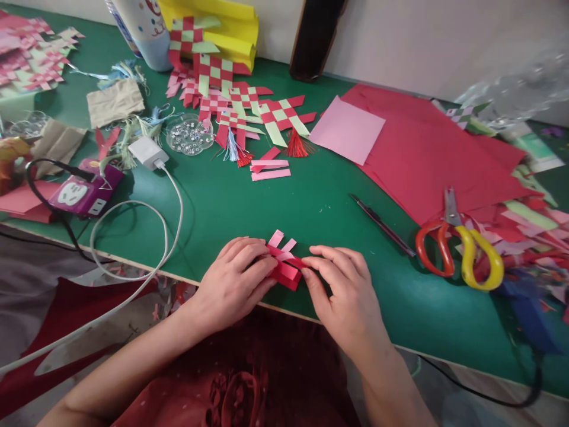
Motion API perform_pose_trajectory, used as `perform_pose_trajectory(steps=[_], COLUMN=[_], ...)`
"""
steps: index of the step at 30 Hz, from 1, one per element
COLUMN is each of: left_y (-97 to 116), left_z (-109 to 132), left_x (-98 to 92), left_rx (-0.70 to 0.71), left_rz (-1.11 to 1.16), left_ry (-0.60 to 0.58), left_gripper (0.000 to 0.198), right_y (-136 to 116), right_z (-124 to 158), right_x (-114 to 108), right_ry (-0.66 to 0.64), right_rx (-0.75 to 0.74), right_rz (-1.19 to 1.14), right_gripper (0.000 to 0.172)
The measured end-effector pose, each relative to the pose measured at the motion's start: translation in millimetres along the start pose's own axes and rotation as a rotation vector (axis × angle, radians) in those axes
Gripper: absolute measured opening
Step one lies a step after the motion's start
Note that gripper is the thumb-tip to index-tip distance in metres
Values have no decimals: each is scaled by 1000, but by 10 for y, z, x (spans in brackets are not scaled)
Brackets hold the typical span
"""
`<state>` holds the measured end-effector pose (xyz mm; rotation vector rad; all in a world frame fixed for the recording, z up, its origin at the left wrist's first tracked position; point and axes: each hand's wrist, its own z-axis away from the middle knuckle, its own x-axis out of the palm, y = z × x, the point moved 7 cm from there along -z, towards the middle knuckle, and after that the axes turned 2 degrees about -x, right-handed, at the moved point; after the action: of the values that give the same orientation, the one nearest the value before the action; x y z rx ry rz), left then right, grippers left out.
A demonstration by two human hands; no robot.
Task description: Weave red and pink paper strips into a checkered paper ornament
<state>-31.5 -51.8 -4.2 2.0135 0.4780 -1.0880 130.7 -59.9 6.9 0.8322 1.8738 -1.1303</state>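
Near the table's front edge lies a small piece woven from red and pink paper strips (287, 273), with two pink ends standing up at its far side. My left hand (237, 273) lies over its left part, fingers closed on it and partly hiding it. On the other side, my right hand (342, 284) pinches the end of a red strip between thumb and forefinger. Beyond the hands lie a few loose pink and red paper strips (270, 173). Woven red and green paper fish (282, 115), some with tassels, lie further back.
Red paper sheets (427, 154) with a pink square (347, 130) cover the back right. Scissors (460, 243) and a dark pen-like tool (382, 224) lie right of my hands. At the left are a white cable (180, 196), a purple power strip (86, 193) and a tray of beads (190, 135).
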Motion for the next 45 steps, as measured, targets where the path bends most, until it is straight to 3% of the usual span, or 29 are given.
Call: perform_pose_trajectory(steps=[6,12,19,24,31,37,40,45], left_y=[34,70,4,32,107,158,152,103], left_z=[-2,-46,-2,3,-20,-36,-41,-8], left_x=[-20,-100,-10,21,113,106,99,94], left_rx=[4,79,179,162,85,84,78,64], left_rz=[-34,-35,-106,-147,-239,-259,-249,-177], left_ry=[13,-40,-183,-184,-225,-153,-138,-172], left_gripper=[18,18,33,36,63,63,62,62], right_y=[-129,-224,-213,-165,42,58,67,87], right_z=[-41,-49,16,3,-134,-396,-473,-483], right_x=[-234,-53,70,34,-32,88,196,253], right_ry=[184,30,-61,-63,32,-66,-126,-121], right_rx=[-74,-77,-118,-102,-84,-79,-51,-41], right_rz=[-67,-29,23,-44,-37,-19,58,83], right_gripper=[21,15,16,14,17,28,25,22])
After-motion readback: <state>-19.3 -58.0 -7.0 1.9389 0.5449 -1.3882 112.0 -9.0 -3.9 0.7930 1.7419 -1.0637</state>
